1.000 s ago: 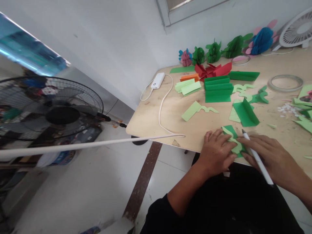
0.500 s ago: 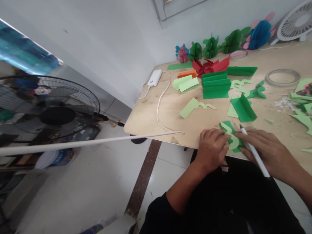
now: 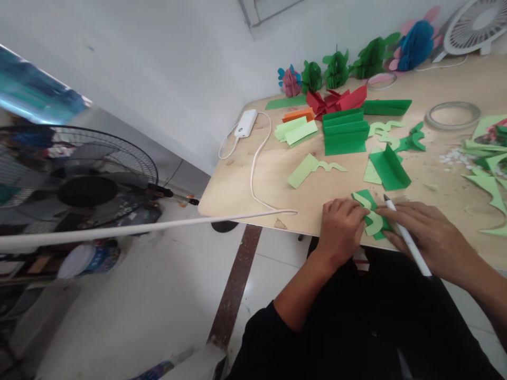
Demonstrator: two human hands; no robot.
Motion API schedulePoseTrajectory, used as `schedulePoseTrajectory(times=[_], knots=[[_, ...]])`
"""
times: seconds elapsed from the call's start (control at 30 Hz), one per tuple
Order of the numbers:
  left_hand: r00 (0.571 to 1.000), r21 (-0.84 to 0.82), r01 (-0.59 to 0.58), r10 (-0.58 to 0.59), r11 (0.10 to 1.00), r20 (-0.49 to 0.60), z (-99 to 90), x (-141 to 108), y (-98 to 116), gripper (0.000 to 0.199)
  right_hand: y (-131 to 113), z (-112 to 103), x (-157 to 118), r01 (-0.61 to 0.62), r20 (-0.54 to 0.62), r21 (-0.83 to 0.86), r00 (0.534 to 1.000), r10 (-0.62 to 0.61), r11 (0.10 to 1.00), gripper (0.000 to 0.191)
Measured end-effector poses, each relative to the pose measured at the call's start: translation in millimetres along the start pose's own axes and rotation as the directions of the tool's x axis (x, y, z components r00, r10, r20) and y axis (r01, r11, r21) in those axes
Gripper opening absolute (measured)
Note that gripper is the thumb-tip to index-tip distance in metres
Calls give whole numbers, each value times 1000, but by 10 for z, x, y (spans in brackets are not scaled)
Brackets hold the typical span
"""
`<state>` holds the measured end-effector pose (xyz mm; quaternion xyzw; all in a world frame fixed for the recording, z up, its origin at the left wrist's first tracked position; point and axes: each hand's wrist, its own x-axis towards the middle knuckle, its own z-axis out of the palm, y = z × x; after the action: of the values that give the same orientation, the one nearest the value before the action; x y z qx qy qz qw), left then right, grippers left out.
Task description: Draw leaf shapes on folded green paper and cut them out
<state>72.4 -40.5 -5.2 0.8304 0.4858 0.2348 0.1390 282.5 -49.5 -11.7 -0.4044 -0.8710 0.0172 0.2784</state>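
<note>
At the table's near edge, a light green curvy paper cutout (image 3: 373, 224) lies on top of a piece of darker green paper (image 3: 366, 196). My left hand (image 3: 343, 228) is closed, its fingertips pressing the left side of the cutout. A white pen (image 3: 409, 240) with a dark tip rests between the fingers of my right hand (image 3: 431, 237). Fingers of that hand also touch the right side of the papers. Just beyond them stands a folded green paper (image 3: 390, 168). A light green strip with a wavy end (image 3: 304, 170) lies farther left.
Folded green paper (image 3: 345, 134), red paper (image 3: 336, 103) and a tape roll (image 3: 453, 115) lie farther back. Paper figures (image 3: 336, 69) and a small white fan (image 3: 475, 26) line the wall. A white cable (image 3: 253, 174) runs from a power bank (image 3: 246, 123) over the left edge.
The view has shifted slightly, so the table things appear a little higher and to the left. Both hands keep their hold on the papers and the pen.
</note>
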Motion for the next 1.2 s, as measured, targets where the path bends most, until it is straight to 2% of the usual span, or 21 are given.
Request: schedulePoseTrajectory(times=[0.17,0.6,0.9,1.2], knots=[[999,22,37,-37,999,9,25,17,49,17,-7,-5,-7,-32,15,34,999,32,999,45],[996,34,89,-89,995,-4,70,70,82,17,-12,-25,21,22,-7,5,1000,-22,1000,41],[993,98,10,-22,995,117,-70,71,75,16,10,-10,-1,15,5,-8,1000,-15,1000,40],[999,154,11,-19,988,47,23,94,80,13,8,-20,16,36,-13,3,999,-36,999,41]])
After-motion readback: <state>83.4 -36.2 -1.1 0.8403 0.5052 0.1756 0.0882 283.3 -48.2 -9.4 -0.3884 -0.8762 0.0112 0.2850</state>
